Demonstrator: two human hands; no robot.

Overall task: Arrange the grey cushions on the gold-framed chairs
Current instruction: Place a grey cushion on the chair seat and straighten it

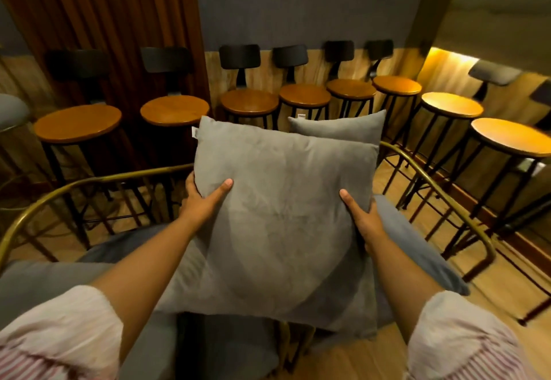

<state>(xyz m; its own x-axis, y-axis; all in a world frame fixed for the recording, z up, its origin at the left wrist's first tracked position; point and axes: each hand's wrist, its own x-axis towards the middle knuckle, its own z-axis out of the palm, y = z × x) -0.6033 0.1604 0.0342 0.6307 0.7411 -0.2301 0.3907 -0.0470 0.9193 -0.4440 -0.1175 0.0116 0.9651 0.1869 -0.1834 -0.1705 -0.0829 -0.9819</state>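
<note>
A large square grey cushion [280, 215] fills the middle of the view, held up over a gold-framed chair [432, 183]. My left hand [205, 198] grips its left edge, thumb across the front. On the right edge my right hand [362, 215] grips the same way. Behind it a second grey cushion [340, 127] stands upright against the chair's back, only its top showing. The chair's blue-grey seat pad [417, 245] shows at the right. A neighbouring gold-framed chair [59, 189] with a grey seat [38, 284] stands at the left.
A row of bar stools with round wooden seats [249, 102] and black backrests lines the wall behind the chairs. More stools [510, 136] stand at the right near a lit ledge. A brown curtain [119, 22] hangs at the back left. The floor is wooden.
</note>
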